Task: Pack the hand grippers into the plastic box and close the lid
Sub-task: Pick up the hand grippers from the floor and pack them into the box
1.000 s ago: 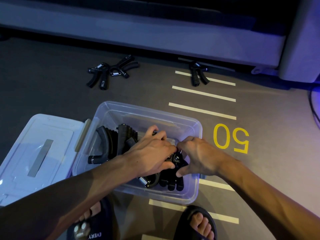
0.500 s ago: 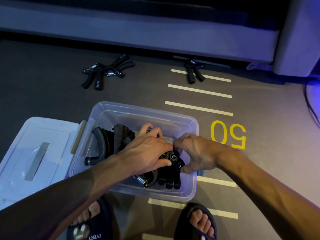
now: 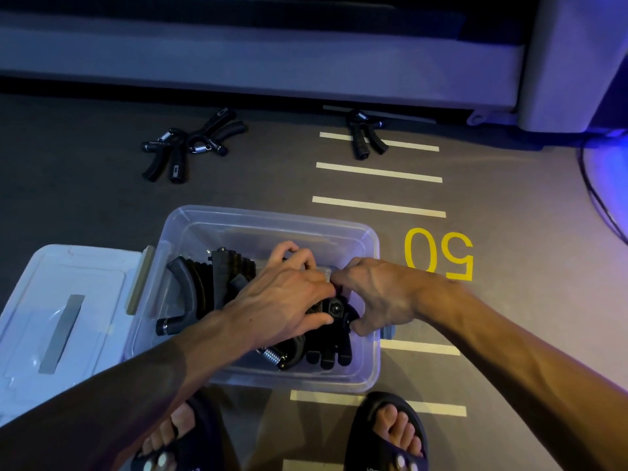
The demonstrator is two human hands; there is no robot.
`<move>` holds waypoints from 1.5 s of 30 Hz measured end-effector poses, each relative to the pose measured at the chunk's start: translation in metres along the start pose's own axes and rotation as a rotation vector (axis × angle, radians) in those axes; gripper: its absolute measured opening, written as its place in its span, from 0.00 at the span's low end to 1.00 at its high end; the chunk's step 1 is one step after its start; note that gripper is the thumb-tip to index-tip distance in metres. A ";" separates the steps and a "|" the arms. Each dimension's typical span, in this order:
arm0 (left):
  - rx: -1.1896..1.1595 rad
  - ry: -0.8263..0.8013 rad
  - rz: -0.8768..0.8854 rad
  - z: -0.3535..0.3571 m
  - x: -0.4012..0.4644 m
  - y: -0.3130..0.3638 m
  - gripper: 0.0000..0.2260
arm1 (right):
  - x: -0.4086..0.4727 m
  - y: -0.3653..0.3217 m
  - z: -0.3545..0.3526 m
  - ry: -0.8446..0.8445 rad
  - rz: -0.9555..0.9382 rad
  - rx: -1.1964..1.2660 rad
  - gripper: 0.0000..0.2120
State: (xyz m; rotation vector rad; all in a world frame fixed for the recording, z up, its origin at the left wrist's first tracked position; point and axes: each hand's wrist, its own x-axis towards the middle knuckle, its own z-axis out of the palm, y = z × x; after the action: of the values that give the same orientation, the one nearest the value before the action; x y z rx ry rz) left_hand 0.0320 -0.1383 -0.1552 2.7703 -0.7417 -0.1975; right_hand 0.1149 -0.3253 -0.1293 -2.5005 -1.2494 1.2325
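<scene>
A clear plastic box stands open on the floor in front of my feet, with several black hand grippers stacked inside. Both hands are down in its right half. My left hand and my right hand curl round the same black hand gripper between them. The white lid lies flat on the floor to the left of the box. Two loose hand grippers lie tangled on the floor beyond the box, and a third hand gripper lies farther right.
My two feet in black sandals stand just below the box. White floor stripes and a yellow number 50 mark the carpet on the right. A grey bench or base runs along the back, and a black cable trails at far right.
Both hands have stayed in the box on the same gripper, shifting it only slightly. The camera has tilted a little, so the scene sits slightly lower left.
</scene>
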 end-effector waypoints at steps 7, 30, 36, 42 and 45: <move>0.045 -0.078 -0.001 0.004 -0.004 0.010 0.20 | 0.004 0.002 0.002 -0.024 -0.029 -0.017 0.17; 0.073 -0.148 -0.189 0.001 -0.007 0.008 0.23 | -0.004 -0.010 0.025 0.320 -0.004 -0.167 0.16; 0.123 -0.089 -0.160 0.000 -0.016 0.016 0.22 | -0.001 -0.011 0.025 0.316 0.007 -0.248 0.20; 0.126 -0.114 -0.196 0.000 -0.017 0.019 0.23 | -0.001 -0.015 0.026 0.280 0.014 -0.322 0.20; 0.094 -0.081 -0.172 0.000 -0.015 0.019 0.21 | -0.003 -0.013 0.022 0.251 0.004 -0.251 0.18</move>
State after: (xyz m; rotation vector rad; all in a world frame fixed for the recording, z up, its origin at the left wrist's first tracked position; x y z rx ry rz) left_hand 0.0104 -0.1469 -0.1486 2.9314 -0.5437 -0.3181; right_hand 0.0901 -0.3243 -0.1369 -2.7223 -1.4084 0.7698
